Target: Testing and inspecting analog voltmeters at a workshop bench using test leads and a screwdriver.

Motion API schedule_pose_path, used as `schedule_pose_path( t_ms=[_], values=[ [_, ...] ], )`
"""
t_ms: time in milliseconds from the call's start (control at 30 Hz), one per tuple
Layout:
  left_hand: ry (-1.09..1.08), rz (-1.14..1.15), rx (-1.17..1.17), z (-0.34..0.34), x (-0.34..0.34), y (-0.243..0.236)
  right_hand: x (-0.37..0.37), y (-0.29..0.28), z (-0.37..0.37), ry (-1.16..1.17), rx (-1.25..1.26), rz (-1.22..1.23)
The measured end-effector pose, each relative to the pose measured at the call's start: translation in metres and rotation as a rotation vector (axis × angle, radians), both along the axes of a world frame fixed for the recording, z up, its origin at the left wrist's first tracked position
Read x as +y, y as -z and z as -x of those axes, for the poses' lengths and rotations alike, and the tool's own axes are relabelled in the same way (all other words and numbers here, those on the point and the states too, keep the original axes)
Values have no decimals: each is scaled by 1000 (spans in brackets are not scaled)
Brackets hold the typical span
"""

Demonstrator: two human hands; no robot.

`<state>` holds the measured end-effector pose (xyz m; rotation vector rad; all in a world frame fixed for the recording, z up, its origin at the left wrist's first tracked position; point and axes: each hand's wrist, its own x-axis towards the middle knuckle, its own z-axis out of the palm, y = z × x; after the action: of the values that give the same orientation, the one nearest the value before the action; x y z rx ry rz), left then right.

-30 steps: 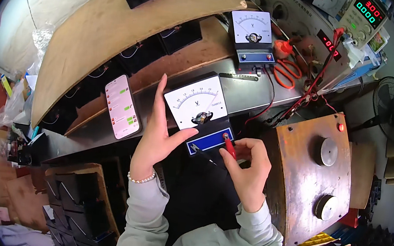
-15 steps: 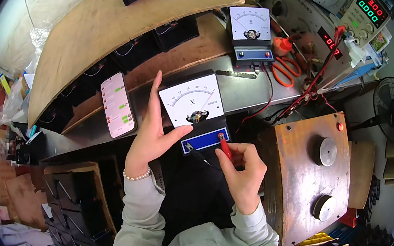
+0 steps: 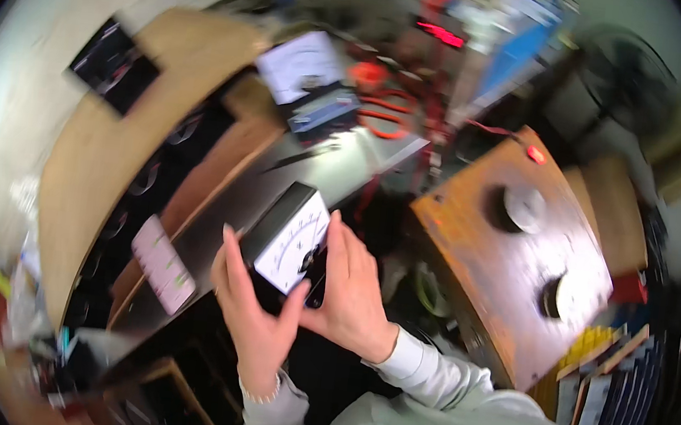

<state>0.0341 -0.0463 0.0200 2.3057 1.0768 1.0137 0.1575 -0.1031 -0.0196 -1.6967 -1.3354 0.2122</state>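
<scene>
A black-cased analog voltmeter point(image 3: 291, 245) with a white dial is held up in front of me, tilted. My left hand point(image 3: 257, 320) grips its left side, thumb toward the lower edge of the dial. On the opposite side, my right hand point(image 3: 352, 294) presses its fingers along the case. Its lower terminal panel is mostly hidden by my hands. No clip shows on it. Beyond it, a second analog meter point(image 3: 300, 67) with a blue panel stands on the metal bench point(image 3: 363, 160), blurred by motion.
A phone with a lit screen point(image 3: 164, 266) lies at the left beside a curved wooden shelf point(image 3: 149, 48) lined with black cases. On the right stands a wooden box with a metal top and two round knobs point(image 3: 521, 208). Red leads point(image 3: 385, 117) tangle behind; a fan point(image 3: 625, 77) is at the far right.
My right hand has let go of the red clip and now holds the voltmeter's right side. The voltmeter has been turned and tilted. The whole view has swung and blurred.
</scene>
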Motion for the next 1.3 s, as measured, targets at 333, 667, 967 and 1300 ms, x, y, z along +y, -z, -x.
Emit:
schedule_pose_path(
  t_ms=[333,667,967,1300],
  values=[
    [207,271,-17,8,-33,40,-231,25,-213,1115,-610,368],
    [217,182,15,27,-34,27,-247,45,-223,1198,-602,473],
    [124,-45,-119,23,-37,17,-42,-4,-27,148,-274,-9],
    [125,207,-318,36,61,23,16,-19,-9,-148,4,-30]
  ],
)
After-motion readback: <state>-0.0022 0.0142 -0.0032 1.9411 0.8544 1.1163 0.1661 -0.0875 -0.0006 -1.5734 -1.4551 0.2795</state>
